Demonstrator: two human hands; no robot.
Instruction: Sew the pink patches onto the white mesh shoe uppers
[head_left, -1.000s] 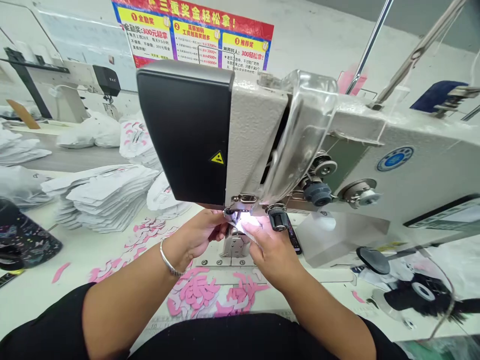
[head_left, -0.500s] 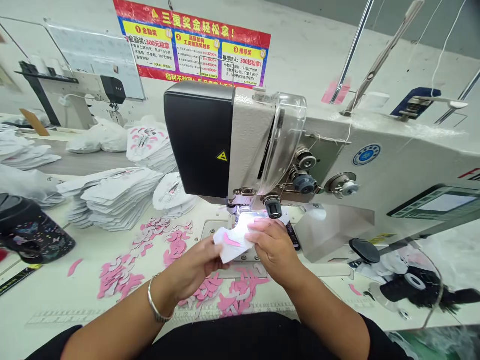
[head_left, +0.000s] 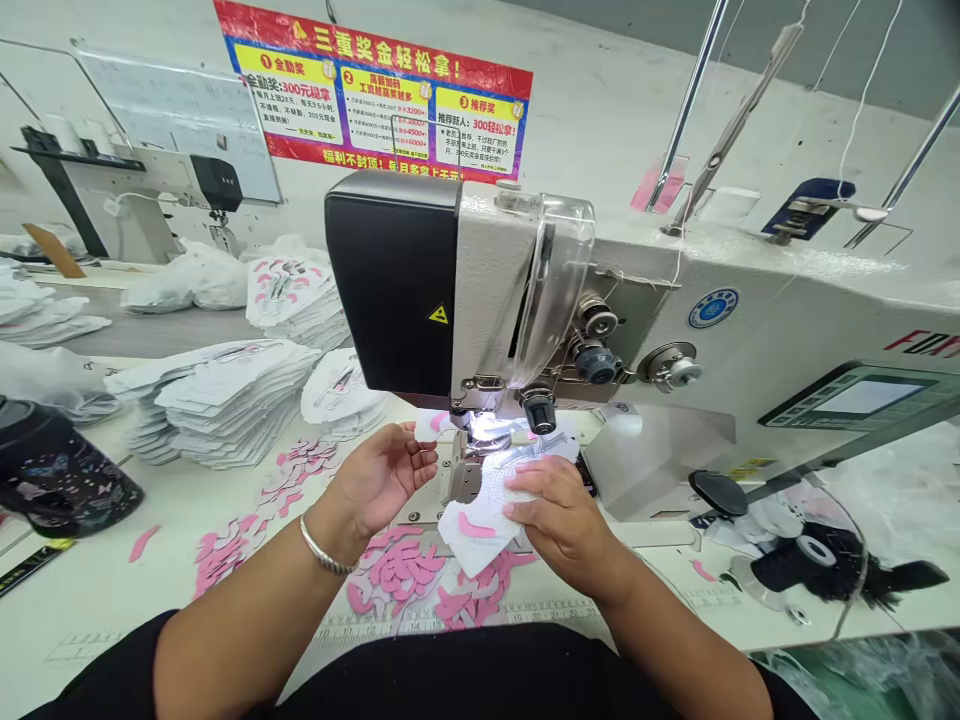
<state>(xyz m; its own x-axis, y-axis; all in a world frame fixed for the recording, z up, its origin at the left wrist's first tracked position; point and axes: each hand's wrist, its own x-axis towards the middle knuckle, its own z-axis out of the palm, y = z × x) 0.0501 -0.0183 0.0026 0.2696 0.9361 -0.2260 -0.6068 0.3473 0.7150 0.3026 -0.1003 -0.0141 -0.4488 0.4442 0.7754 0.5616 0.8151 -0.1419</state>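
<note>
Stacked panels: white cut panels [head_left: 217, 400] sit at 10 o'clock from the presser foot, on the table.
Pink offcuts: a loose pile [head_left: 397, 575] lies at 6 o'clock from the foot.
Left hand: the left hand [head_left: 379, 478] is open at 9 o'clock from the foot, fingers apart, clamped on nothing, fingertips near the fabric edge.
Fabric: a white fabric piece [head_left: 484, 520] with a pink patch [head_left: 474, 526] lies flat at 5 o'clock, under the foot [head_left: 474, 440], long axis pointing 1 to 7 o'clock.
Right hand: the right hand [head_left: 559, 520] lies on the fabric's right side, fingers together, pressing it down.
</note>
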